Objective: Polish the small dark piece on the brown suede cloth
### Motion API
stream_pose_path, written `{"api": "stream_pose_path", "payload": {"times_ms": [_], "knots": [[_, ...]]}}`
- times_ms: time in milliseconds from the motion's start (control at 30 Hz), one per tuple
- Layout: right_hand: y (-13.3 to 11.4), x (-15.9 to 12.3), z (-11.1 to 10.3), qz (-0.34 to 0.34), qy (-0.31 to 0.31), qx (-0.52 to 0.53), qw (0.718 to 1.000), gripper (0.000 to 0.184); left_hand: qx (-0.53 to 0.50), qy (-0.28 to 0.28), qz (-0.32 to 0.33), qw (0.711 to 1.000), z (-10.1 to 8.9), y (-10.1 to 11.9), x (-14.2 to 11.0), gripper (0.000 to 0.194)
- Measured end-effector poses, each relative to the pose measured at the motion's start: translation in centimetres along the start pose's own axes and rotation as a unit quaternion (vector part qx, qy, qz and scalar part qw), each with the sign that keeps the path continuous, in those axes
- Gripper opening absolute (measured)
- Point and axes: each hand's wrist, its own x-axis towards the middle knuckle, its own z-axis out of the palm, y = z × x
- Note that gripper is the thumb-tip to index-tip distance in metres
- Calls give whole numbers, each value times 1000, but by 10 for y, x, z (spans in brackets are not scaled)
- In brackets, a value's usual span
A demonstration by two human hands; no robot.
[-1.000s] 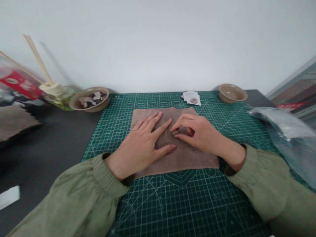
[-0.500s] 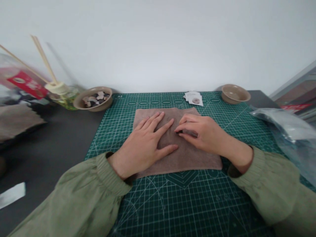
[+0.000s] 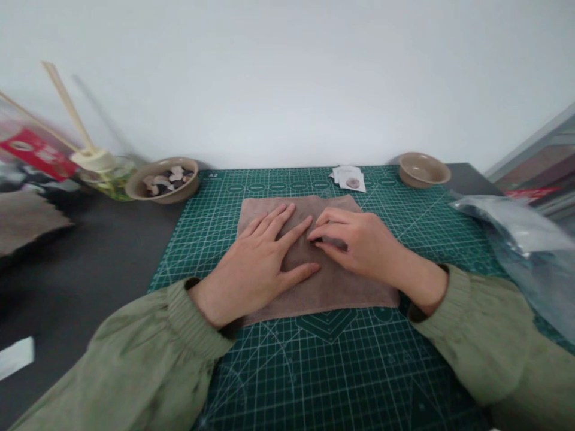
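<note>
In the head view, press the cloth (image 3: pixel 341 290) flat on the mat (image 3: pixel 323 377) with the left hand (image 3: pixel 254 263), fingers spread open. Grip the dark piece (image 3: pixel 318 240) lightly in the closed fingertips of the right hand (image 3: pixel 366 239), between two and three o'clock from the left. Avoid dragging the cloth into creases.
</note>
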Motion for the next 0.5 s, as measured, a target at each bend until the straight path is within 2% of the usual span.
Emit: {"api": "stream_pose_path", "payload": {"times_ms": [133, 367, 500], "knots": [[-2, 1, 0, 33, 20, 12, 999, 18, -3, 2, 6, 1000, 0, 0, 0, 85], [1, -2, -4, 39, 29, 41, 998, 9, -8, 3, 6, 1000, 0, -1, 0, 84], [3, -4, -5, 50, 23, 36, 998, 11, -5, -3, 3, 1000, -1, -1, 0, 85]]}}
